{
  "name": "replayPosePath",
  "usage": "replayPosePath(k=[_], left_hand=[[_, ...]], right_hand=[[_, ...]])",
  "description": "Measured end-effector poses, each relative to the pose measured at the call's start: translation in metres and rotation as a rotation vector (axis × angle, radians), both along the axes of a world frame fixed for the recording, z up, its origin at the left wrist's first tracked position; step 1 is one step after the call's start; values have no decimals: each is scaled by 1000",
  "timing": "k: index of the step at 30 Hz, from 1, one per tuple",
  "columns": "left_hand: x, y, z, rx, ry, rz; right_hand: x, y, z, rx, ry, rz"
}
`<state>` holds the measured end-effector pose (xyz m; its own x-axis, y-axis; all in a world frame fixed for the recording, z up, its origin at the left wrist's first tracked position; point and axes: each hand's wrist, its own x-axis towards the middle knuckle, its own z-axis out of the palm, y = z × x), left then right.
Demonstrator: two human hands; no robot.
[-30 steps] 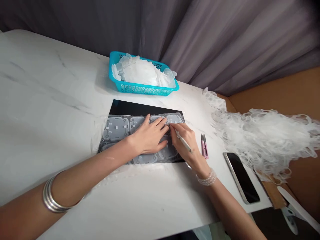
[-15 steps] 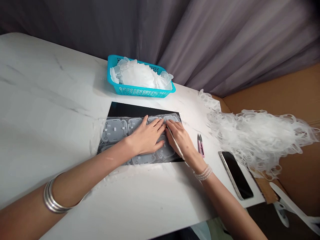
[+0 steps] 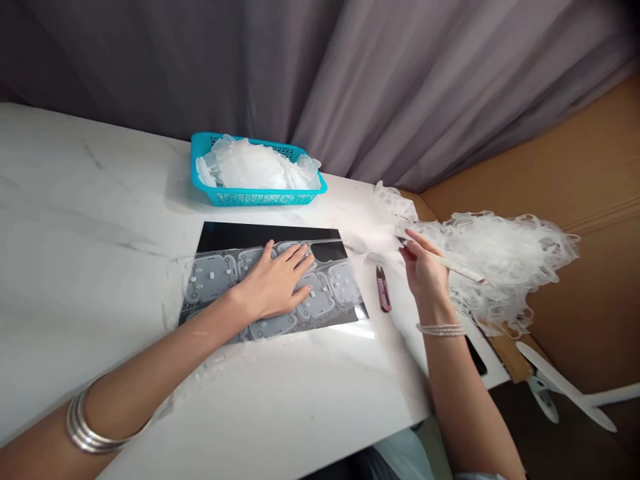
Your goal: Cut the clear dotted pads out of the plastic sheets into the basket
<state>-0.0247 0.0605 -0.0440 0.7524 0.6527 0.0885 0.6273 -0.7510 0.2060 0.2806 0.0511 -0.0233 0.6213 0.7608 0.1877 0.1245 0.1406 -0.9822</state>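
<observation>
Plastic sheet [image 3: 316, 295]: lies at centre, grey rounded shapes on it, over a black panel [image 3: 240, 235] that probably gives contrast; its clear film laps past the panel at 9 and 6 o'clock.
Rounded opening [image 3: 329, 252]: at the sheet's 2 o'clock, with black showing through.
Left hand [image 3: 273, 280]: palm down on the sheet, likely to stop it sliding; grip spread wide, grasping nothing.
Right hand [image 3: 425, 263]: away toward 3 o'clock, grip closed around a white pen-like tool [image 3: 465, 270]; whether the fingertips also pinch something thin, I cannot tell.
Pink snips [image 3: 383, 290]: at 3 o'clock on the tabletop [image 3: 280, 380], seemingly placed for easy reach.
Tangled white pile [image 3: 510, 247]: also toward 3 o'clock, farther out, crowding that side.
Blue basket [image 3: 265, 197]: at 12 o'clock, holding white pieces [image 3: 255, 165], near the curtain [image 3: 150, 60].
Edges and room: tabletop's near edge slants past at 5 o'clock; its broadest stretch opens toward 10.
</observation>
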Motion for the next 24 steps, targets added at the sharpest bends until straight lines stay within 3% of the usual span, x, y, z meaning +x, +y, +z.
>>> replayPosePath(k=[2,5,7,9,11,12,14,18,24], left_hand=[[-1,3,5,-82,-45,2],[4,12,16,-274,-281,63],[13,18,25,-546,-585,209],[26,22,31,-960,-894,388],[37,24,34,-1286,-1067,487],[42,24,33,-1356,-1097,498],[47,23,31,-1347,-1097,486],[49,17,29,-1254,-1071,474],[53,6,29,-1128,-1064,446]], right_hand=[[7,-5,4,12,130,37],[-24,-17,11,69,-17,202],[-57,-30,22,94,-250,302],[-84,-44,36,74,-474,497],[-96,-57,49,-3,-594,735],[-97,-60,54,-44,-600,806],[-91,-59,59,-94,-524,763],[-78,-31,50,-152,-373,422],[-91,5,16,-85,-598,508]])
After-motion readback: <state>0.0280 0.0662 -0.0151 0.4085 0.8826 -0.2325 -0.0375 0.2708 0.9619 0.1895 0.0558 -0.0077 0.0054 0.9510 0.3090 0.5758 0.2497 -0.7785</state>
